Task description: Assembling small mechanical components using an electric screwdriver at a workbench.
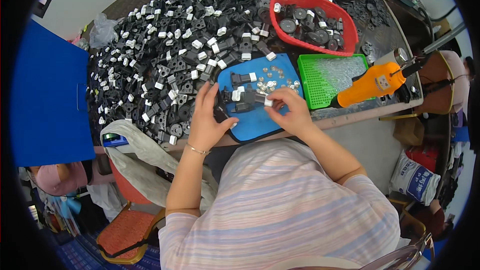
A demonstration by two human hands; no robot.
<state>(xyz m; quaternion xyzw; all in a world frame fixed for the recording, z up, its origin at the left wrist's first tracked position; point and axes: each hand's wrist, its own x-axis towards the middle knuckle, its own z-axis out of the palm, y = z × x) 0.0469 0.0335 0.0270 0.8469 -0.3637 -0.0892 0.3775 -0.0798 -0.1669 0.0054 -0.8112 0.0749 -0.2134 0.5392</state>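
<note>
A blue mat lies at the table's front edge, with several black plastic parts with white ends on it. My right hand reaches over its right side, thumb and forefinger closed on the white end of a black plastic part. My left hand is at the mat's left edge, fingers stretched upward and thumb held apart. Between them a dark piece shows, but I see no grip on it. Another white-ended black part lies farther back, left of small round metal pieces.
A large heap of black and white parts covers the table's left and back. Behind the mat stands a red basket of parts. To the right are a green tray of small metal pieces and an orange power tool with a cable.
</note>
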